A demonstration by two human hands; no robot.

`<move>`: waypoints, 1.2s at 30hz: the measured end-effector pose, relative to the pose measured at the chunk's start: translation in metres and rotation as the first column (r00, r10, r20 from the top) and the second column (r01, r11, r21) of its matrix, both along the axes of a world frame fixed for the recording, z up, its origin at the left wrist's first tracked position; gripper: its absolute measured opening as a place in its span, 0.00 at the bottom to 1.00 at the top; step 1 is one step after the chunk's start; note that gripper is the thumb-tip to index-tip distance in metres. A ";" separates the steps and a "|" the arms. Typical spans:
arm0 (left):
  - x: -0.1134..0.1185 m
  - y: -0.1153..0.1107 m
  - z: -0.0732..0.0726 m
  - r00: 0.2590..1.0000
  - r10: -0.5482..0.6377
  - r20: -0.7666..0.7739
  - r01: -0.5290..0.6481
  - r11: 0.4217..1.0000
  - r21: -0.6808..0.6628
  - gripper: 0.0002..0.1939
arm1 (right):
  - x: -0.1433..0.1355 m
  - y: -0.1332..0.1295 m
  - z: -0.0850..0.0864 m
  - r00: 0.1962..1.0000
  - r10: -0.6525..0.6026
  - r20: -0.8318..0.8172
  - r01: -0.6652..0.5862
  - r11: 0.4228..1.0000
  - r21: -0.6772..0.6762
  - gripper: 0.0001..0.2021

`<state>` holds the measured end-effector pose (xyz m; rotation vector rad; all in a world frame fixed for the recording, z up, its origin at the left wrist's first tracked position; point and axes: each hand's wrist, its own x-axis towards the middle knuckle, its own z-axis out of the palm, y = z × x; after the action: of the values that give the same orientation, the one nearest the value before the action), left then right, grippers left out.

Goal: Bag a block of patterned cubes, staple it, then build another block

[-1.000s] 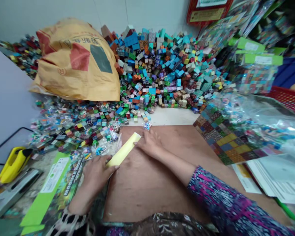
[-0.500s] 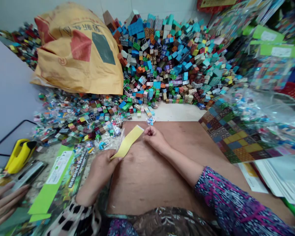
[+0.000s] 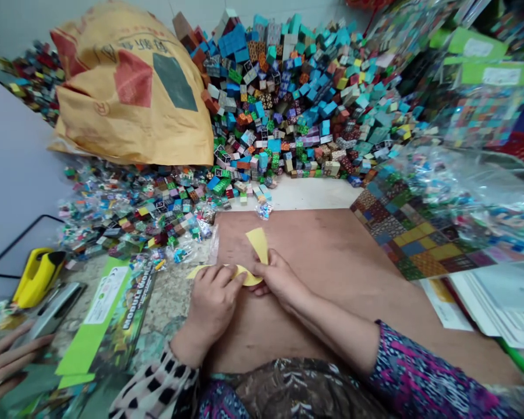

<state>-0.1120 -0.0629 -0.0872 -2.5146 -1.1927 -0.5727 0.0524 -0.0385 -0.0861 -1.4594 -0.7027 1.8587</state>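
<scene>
A yellow strip (image 3: 257,243) spans the gap between both hands, above the brown board (image 3: 323,244), curving where they meet. One tail runs roughly crosswise, out past the left hand (image 3: 216,297), whose fingers curl over it; the other end, nearer the right hand (image 3: 282,282), points away from the body out of its thumb-and-finger pinch. Beyond the board's far edge heaps a pile of blocks (image 3: 288,116). At far left, another person's hand (image 3: 17,355) is beside a grey tool (image 3: 56,311).
</scene>
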 end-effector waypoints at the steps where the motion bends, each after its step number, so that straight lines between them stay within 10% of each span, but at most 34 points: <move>1: 0.000 -0.001 -0.001 1.000 0.007 0.002 -0.007 1.000 -0.006 0.15 | 0.002 0.000 -0.003 0.999 -0.052 -0.017 0.052 0.999 0.004 0.17; 8: -0.035 0.003 -0.003 0.982 0.181 -0.058 -0.183 0.983 -0.028 0.19 | 0.033 0.003 -0.023 0.948 -0.282 -0.146 0.308 0.929 0.208 0.25; 28: -0.026 0.005 -0.005 0.942 0.097 0.321 -0.045 0.985 -0.166 0.15 | 0.072 0.019 -0.013 0.735 -0.433 -0.522 0.495 0.868 -0.022 0.12; 31: -0.023 0.003 -0.003 0.774 0.278 0.569 -0.006 0.901 -0.433 0.09 | 0.079 0.023 -0.015 0.734 -0.433 -0.524 0.496 0.868 -0.023 0.14; 36: -0.003 0.004 0.011 -0.019 0.760 0.650 0.289 0.626 -0.724 0.10 | 0.080 0.023 -0.023 0.778 -0.356 -0.517 0.428 0.904 0.022 0.16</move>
<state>-0.1154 -0.0593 -0.0761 -1.6789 -2.8615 -2.5253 0.1324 -0.0153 -0.1094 -0.8770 -0.2336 1.7054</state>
